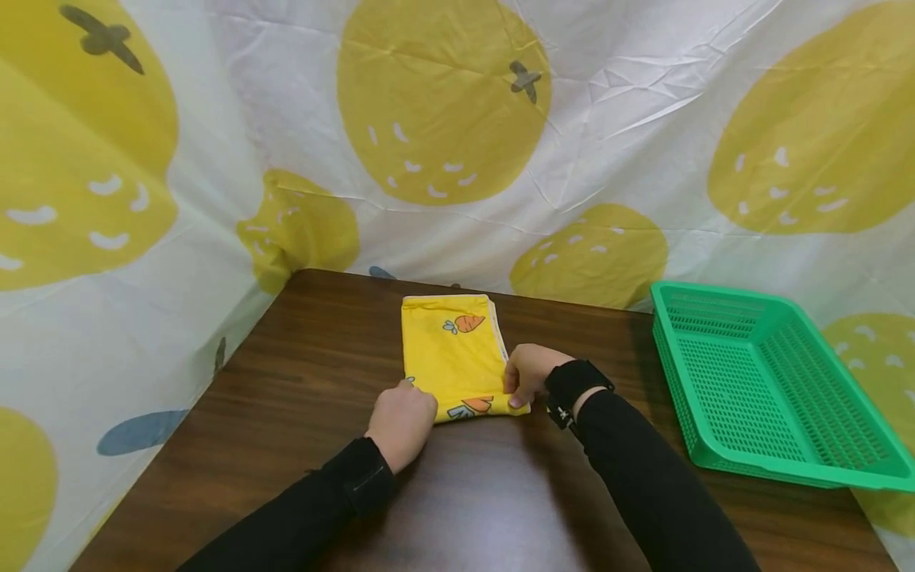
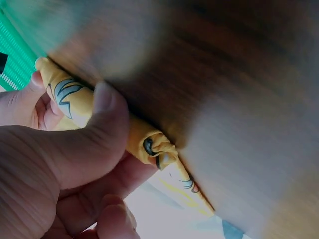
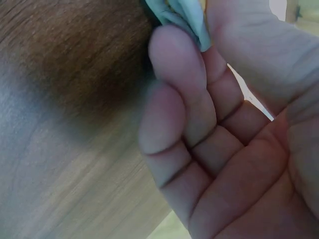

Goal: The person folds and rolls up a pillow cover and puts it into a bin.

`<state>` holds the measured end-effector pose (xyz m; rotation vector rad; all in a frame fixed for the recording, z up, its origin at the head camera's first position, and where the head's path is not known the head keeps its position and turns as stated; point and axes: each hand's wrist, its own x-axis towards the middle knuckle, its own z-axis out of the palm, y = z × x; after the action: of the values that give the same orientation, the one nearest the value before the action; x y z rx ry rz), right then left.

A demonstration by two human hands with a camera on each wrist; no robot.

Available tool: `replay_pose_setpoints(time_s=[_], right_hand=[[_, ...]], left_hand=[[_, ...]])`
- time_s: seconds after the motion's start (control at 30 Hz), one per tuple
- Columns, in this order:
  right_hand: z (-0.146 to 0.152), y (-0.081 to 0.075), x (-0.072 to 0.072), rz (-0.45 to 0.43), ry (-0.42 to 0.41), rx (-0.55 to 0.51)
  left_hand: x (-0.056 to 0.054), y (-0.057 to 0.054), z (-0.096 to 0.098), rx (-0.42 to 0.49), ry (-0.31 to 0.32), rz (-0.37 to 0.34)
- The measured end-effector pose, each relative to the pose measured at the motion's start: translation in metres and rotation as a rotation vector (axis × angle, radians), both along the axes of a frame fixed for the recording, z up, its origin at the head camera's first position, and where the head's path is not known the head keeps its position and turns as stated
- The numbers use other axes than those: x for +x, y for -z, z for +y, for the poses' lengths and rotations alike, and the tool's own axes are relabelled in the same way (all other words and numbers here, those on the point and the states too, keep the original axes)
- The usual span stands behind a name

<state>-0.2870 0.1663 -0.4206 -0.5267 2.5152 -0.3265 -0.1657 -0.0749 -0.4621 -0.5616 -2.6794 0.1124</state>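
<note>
A yellow cloth with a carrot print lies folded into a rectangle on the brown table. Its near edge is turned over into a narrow roll, which shows as a rounded tube in the left wrist view. My left hand pinches this roll at the near left corner, thumb on one side and fingers on the other. At the near right corner my right hand grips the other end. In the right wrist view, a pale bit of the cloth sits between thumb and fingers.
To the right on the table stands a green plastic basket with perforated walls and floor. A white curtain printed with yellow fruit hangs behind the table and along its left side. The wooden table extends around the cloth.
</note>
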Motion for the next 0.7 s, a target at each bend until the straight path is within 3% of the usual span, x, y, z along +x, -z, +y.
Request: replay_pose_setpoints(time_s=[0.3, 0.53, 0.7], right_hand=[[0.003, 0.003, 0.004, 0.162, -0.098, -0.045], [-0.008, 0.007, 0.04, 0.448, -0.16, -0.032], [-0.008, 0.013, 0.059, 0.644, -0.206, 0.004]], left_hand=[[-0.003, 0.002, 0.0, -0.024, 0.034, -0.019], [-0.009, 0.007, -0.007, -0.057, 0.026, -0.03], [-0.025, -0.002, -0.014, -0.002, 0.037, -0.171]])
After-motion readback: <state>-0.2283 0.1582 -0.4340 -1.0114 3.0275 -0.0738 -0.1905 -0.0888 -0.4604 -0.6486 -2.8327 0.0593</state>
